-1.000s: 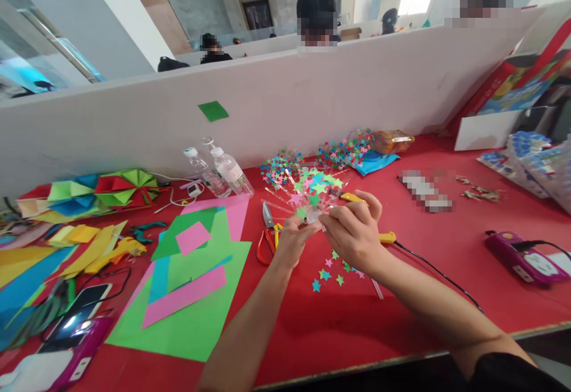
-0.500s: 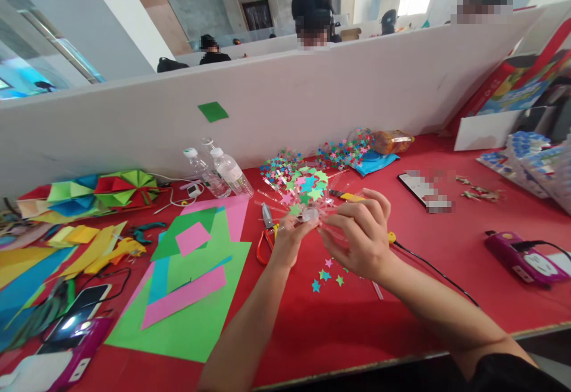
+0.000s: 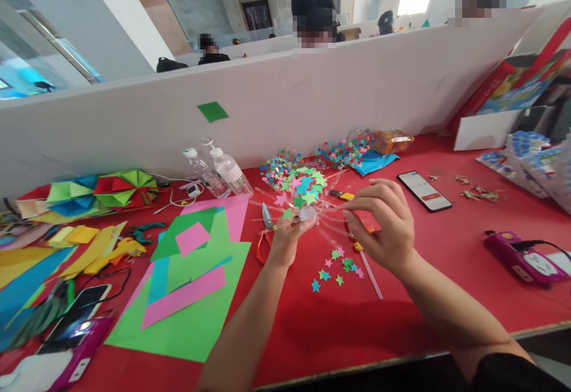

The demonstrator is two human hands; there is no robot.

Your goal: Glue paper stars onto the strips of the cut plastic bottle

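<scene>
Our left hand (image 3: 285, 243) pinches the star bunch (image 3: 306, 187), spread beyond its fingertips and left of our curled right hand (image 3: 386, 228); whether that grips anything, we cannot tell.

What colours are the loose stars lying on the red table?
Loose stars: pink, blue and green; the head view shows them.

We list one clear, strip-fringed plastic spray (image 3: 307, 214), fanned left and right; green, blue, pink stars (image 3: 304, 186) clustered far.
</scene>
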